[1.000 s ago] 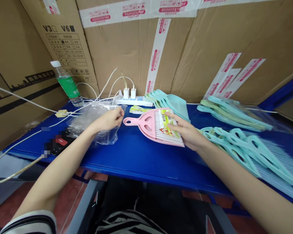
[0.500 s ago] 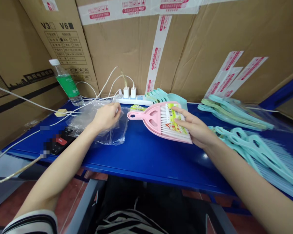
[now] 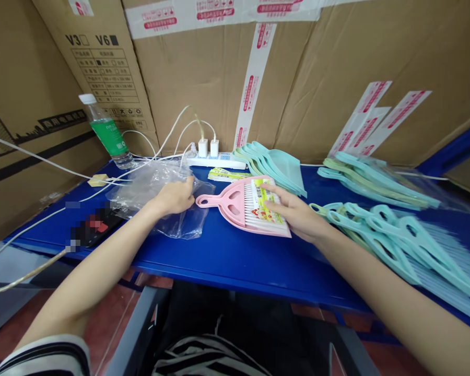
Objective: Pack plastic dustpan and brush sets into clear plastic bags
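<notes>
My right hand point(image 3: 297, 211) grips a pink dustpan and brush set point(image 3: 232, 206) by its wide end. White bristles lie in the pan under a yellow-green printed label point(image 3: 265, 201), and the handle with its hole points left. On the left, my left hand point(image 3: 175, 197) is closed on the edge of a clear plastic bag point(image 3: 191, 222), which lies on other bags; its fingertips are partly hidden. Behind the pink set, several light-blue dustpans point(image 3: 284, 164) are stacked beside a pile of printed labels point(image 3: 225, 175).
Light-blue and greenish brushes point(image 3: 409, 227) are heaped on the blue table point(image 3: 235, 266) at right, more handled pieces point(image 3: 376, 180) behind them. A power strip point(image 3: 219, 161) with white cables stands at the back, a water bottle point(image 3: 107, 133) at left. Cardboard point(image 3: 203, 78) walls the rear.
My right hand has brought the pink set left and slightly toward me, uncovering more of the blue dustpans and labels. My left hand has shifted slightly, and the bag's edge reaches further right.
</notes>
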A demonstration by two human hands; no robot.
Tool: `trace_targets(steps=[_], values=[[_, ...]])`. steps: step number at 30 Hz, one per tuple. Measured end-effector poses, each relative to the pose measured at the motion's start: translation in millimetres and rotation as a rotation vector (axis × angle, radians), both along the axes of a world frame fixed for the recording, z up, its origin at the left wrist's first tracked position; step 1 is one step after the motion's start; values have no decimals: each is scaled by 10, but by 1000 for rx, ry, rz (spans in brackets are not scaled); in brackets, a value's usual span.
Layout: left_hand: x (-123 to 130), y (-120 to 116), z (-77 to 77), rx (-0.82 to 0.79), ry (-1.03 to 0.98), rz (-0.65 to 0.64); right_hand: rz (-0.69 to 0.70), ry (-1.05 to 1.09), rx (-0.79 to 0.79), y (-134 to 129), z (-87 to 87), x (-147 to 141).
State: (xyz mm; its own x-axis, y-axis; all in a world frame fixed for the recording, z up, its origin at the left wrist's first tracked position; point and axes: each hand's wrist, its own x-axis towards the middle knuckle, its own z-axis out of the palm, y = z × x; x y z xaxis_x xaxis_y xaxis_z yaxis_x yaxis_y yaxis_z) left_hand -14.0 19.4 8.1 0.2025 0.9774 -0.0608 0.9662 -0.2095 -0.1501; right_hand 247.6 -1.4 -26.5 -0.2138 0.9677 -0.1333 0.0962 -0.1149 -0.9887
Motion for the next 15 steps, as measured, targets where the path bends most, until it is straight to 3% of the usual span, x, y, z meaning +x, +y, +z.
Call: trace_targets(steps=[7,15], values=[[71,-36,76,-27,-45,48,-51,74,-61,-9,48,-18],[79,-27,51,23,-106,-95,-80,127,-55,-24,46,-35]])
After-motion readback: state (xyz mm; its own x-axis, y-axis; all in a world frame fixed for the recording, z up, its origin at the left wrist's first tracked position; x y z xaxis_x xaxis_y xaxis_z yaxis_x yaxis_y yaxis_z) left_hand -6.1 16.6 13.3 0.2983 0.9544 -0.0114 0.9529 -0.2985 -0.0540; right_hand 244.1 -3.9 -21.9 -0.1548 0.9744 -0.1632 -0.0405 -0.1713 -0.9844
